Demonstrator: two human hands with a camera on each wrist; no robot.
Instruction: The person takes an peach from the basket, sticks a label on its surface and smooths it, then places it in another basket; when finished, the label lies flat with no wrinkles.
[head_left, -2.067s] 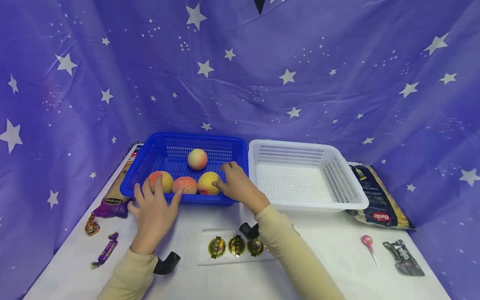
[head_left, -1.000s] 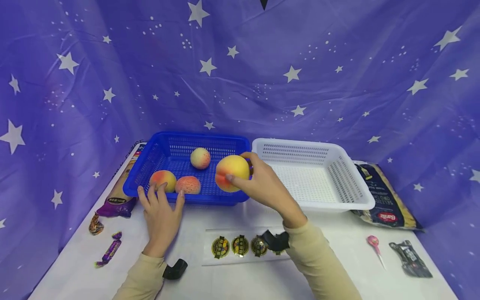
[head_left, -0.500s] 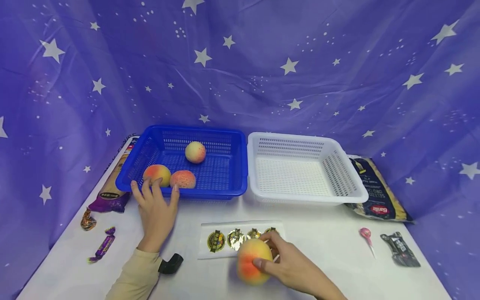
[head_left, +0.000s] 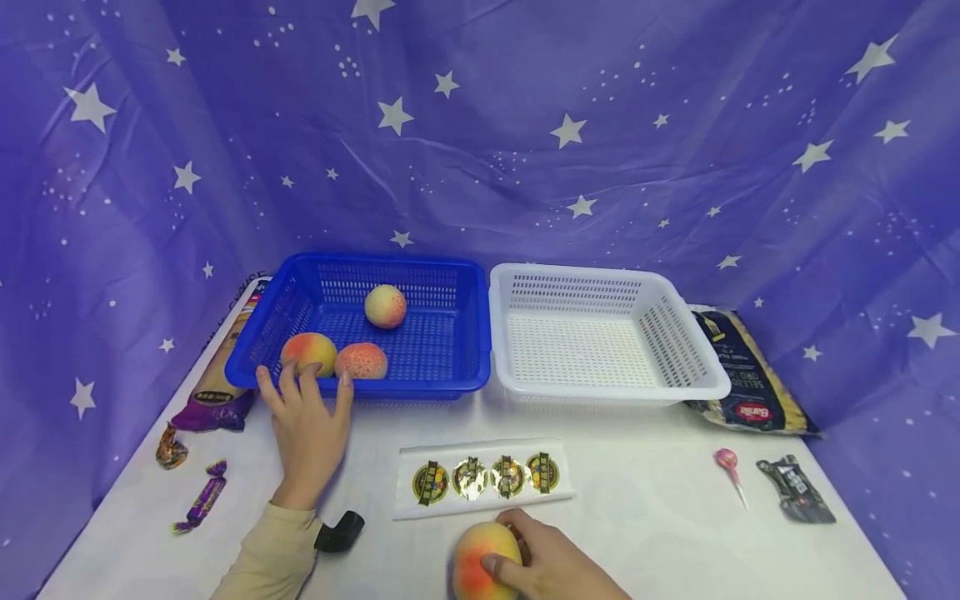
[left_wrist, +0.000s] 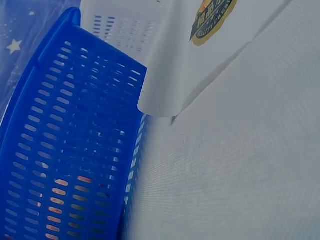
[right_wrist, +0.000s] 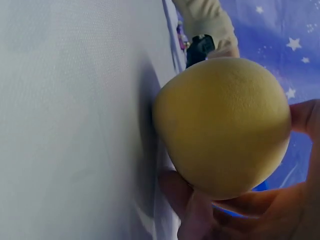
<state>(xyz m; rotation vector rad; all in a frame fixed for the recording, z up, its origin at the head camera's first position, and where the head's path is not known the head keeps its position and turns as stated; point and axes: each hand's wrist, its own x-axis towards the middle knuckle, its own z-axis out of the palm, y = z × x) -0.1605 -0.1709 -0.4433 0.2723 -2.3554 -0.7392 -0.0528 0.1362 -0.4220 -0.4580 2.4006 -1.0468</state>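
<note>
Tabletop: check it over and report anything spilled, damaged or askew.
Nothing looks spilled or damaged. One slight oddity: the sticker sheet seems not to lie flat; in the left wrist view, its end nearer the blue basket looks curled.

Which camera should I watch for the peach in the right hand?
The right wrist view: the peach looms large and mostly uncovered there. The head view shows it smaller, at the bottom edge, partly covered by the right hand, but reveals its red patch. The left wrist view doesn't show it.
</note>
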